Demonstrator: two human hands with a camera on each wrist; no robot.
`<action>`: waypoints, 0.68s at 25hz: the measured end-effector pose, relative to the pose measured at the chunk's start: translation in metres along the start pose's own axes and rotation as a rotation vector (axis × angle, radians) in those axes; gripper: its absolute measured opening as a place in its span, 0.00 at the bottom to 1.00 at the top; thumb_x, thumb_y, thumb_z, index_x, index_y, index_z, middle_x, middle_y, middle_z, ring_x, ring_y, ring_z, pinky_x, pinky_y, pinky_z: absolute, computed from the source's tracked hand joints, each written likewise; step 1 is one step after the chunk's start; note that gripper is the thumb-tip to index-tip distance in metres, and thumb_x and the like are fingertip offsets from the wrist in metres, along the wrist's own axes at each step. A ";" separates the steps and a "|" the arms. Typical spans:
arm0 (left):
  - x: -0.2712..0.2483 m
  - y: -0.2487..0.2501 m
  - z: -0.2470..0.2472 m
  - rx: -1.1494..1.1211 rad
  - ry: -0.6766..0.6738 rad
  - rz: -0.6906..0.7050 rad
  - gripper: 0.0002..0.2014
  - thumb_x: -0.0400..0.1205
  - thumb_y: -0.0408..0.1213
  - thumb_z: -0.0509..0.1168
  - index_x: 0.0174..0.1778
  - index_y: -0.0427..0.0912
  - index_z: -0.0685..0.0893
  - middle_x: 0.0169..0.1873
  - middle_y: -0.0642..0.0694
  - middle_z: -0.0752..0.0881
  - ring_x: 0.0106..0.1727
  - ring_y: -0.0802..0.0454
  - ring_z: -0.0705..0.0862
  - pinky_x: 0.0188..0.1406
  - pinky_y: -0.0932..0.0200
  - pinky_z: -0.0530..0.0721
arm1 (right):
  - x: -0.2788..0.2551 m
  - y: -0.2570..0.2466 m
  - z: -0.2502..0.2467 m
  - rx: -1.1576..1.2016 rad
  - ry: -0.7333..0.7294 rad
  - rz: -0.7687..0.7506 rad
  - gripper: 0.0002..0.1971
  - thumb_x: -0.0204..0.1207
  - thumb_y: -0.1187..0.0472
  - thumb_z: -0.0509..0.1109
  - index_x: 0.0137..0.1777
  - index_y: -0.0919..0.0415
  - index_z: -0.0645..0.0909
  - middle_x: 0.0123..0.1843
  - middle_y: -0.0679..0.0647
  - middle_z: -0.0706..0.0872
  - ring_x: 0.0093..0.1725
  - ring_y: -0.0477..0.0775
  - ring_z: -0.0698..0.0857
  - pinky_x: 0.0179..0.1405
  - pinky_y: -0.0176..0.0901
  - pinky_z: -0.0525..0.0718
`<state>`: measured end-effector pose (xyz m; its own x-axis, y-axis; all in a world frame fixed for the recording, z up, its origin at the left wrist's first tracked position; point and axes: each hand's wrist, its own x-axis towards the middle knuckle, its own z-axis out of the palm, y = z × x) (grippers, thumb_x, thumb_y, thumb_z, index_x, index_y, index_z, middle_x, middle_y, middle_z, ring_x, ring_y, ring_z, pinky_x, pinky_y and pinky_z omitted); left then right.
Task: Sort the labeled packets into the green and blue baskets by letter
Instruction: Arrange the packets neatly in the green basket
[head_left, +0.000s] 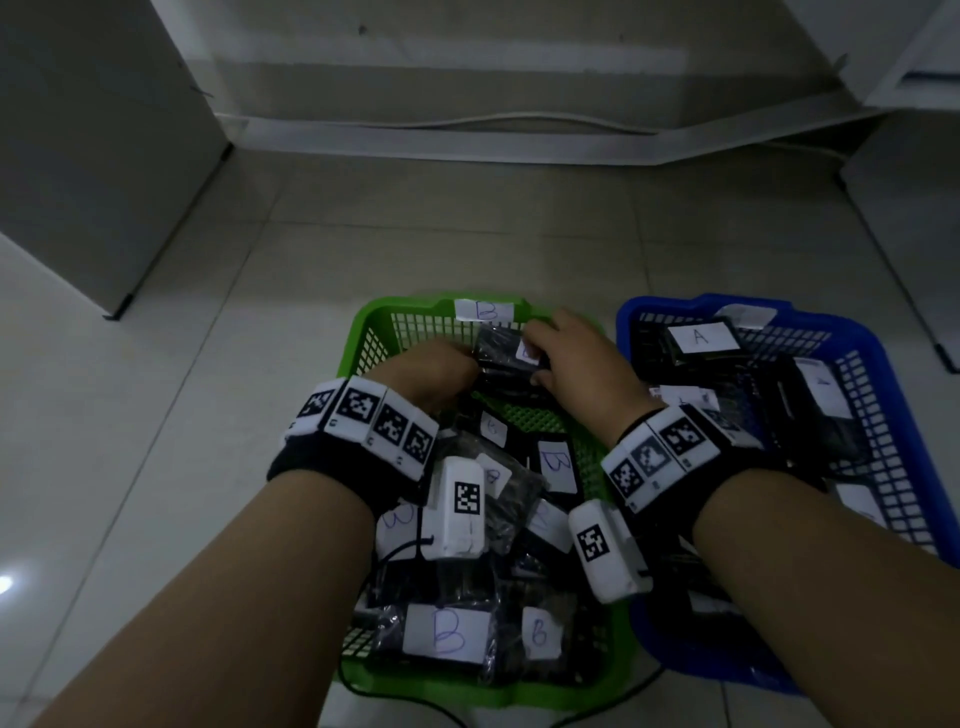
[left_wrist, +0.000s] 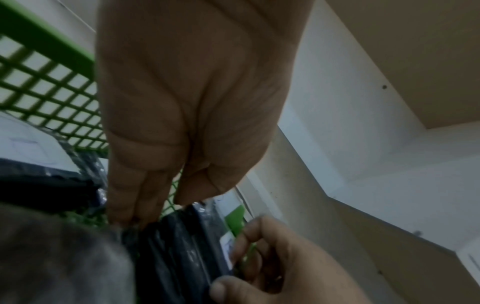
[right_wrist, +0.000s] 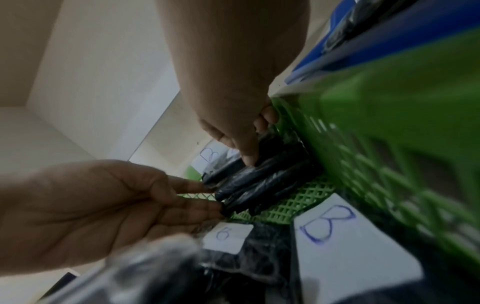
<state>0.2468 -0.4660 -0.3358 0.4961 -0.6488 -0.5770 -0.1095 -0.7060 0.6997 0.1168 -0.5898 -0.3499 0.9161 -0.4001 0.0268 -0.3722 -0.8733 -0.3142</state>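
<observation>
At the far end of the green basket (head_left: 363, 332) stands a stack of black packets (head_left: 498, 349) on edge. My right hand (head_left: 540, 358) grips it, thumb on the near side and fingers curled over the top and a white label. In the right wrist view the thumb presses the stack (right_wrist: 262, 181). My left hand (head_left: 462, 366) touches the stack's left end with straight fingers (right_wrist: 197, 207). The left wrist view shows the same stack (left_wrist: 182, 246) between both hands. Several B-labeled packets (head_left: 447, 631) fill the basket's near half. The blue basket (head_left: 660, 304) holds A-labeled packets (head_left: 701, 338).
The baskets sit side by side on a tiled floor (head_left: 467, 234). A white B tag (head_left: 484, 310) hangs on the green basket's far rim. A grey cabinet (head_left: 93, 156) stands at the left, and a wall with a cable (head_left: 467, 122) runs behind.
</observation>
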 end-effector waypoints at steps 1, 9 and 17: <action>0.001 -0.003 -0.001 -0.004 0.002 0.003 0.15 0.79 0.28 0.61 0.60 0.34 0.84 0.55 0.32 0.86 0.55 0.39 0.85 0.62 0.45 0.82 | 0.000 0.001 0.000 0.020 0.005 0.020 0.11 0.70 0.69 0.73 0.48 0.61 0.74 0.49 0.57 0.74 0.51 0.59 0.76 0.37 0.43 0.68; -0.023 -0.019 -0.008 0.466 -0.026 0.027 0.26 0.76 0.48 0.72 0.70 0.47 0.78 0.66 0.45 0.81 0.66 0.47 0.78 0.67 0.58 0.73 | -0.030 -0.018 -0.018 -0.165 -0.417 0.047 0.09 0.72 0.56 0.74 0.51 0.54 0.86 0.54 0.54 0.80 0.55 0.57 0.80 0.46 0.40 0.75; -0.041 -0.035 -0.001 0.183 0.253 0.106 0.18 0.70 0.34 0.75 0.54 0.47 0.80 0.41 0.48 0.86 0.44 0.50 0.85 0.43 0.62 0.80 | -0.044 -0.026 -0.016 -0.370 -0.698 -0.063 0.29 0.78 0.40 0.61 0.75 0.53 0.68 0.64 0.57 0.83 0.67 0.61 0.75 0.81 0.56 0.49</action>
<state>0.2314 -0.4148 -0.3363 0.6697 -0.6461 -0.3662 -0.3131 -0.6928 0.6497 0.0843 -0.5540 -0.3275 0.7730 -0.1870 -0.6062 -0.2296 -0.9733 0.0075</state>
